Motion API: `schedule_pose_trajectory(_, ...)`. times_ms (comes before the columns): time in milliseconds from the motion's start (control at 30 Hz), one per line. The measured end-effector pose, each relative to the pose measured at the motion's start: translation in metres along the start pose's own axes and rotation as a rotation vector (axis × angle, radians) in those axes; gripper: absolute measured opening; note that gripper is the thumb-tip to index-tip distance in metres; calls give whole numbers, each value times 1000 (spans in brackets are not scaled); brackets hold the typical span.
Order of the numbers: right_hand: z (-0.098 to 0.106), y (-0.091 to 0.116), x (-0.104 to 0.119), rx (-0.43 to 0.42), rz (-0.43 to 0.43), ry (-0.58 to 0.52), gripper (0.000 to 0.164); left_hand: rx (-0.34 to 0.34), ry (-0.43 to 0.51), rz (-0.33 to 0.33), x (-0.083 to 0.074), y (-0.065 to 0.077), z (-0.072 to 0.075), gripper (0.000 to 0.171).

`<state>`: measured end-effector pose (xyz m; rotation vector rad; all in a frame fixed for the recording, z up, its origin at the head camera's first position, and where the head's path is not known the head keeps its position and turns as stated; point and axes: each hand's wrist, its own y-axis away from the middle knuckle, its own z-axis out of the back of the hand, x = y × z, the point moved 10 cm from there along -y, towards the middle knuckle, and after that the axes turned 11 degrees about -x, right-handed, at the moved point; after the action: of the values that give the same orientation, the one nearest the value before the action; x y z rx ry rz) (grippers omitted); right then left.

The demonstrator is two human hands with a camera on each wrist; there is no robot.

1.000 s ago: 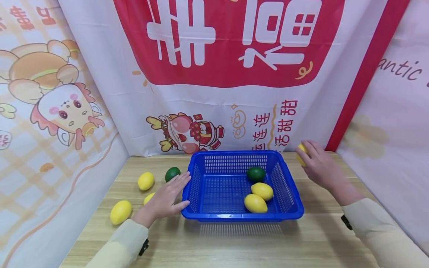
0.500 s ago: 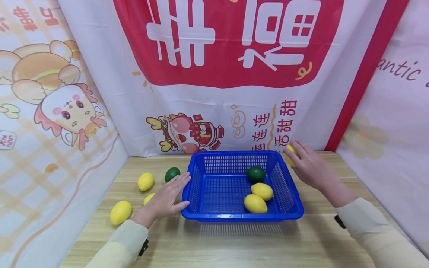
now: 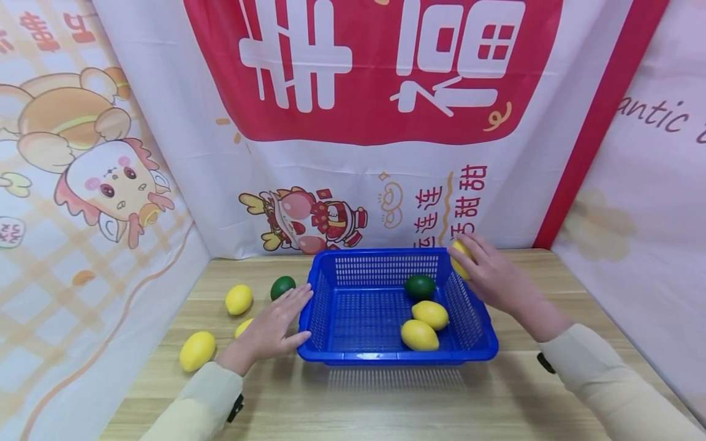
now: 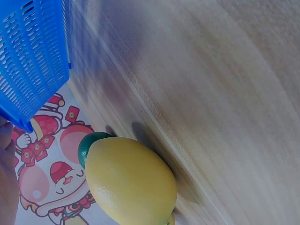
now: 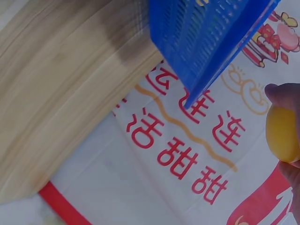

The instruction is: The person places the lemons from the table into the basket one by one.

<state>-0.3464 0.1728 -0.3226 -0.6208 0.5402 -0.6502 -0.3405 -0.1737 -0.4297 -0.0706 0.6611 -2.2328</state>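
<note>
A lemon [image 3: 460, 260] is held in my right hand [image 3: 496, 275], above the right rim of the blue plastic basket [image 3: 364, 355]. The right wrist view shows this lemon [image 5: 282, 133] between thumb and fingers. My left hand [image 3: 276, 323] rests against the basket's left rim with its fingers extended. Inside the basket, on its right side, lie two lemons, one nearer [image 3: 419, 335] and one behind it [image 3: 430, 315], plus a dark green fruit [image 3: 420, 286], perhaps a lime or avocado.
Left of the basket on the wooden table [image 3: 386, 404] lie a lemon [image 3: 239, 299], a larger-looking lemon [image 3: 197, 351], a partly hidden yellow fruit [image 3: 242, 327] and a dark green fruit [image 3: 282, 287]. Printed cloth [image 3: 364, 159] hangs behind the table.
My right hand has moved left with the lemon, from beside the basket to over its right rim. The left hand and the basket have stayed in place.
</note>
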Motion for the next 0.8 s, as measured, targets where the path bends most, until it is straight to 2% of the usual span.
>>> schedule_pose_trajectory(267, -3, -10, 15, -13, 53, -13, 70, 1, -2, 2, 1, 0, -1, 77)
schedule_pose_trajectory(500, -10, -17, 28, 31, 57, -38, 71, -1, 0, 9, 1, 0, -1, 77)
schedule_pose_trajectory(800, -19, -26, 46, 41, 49, -124, 74, -12, -1, 11, 0, 0, 0, 77)
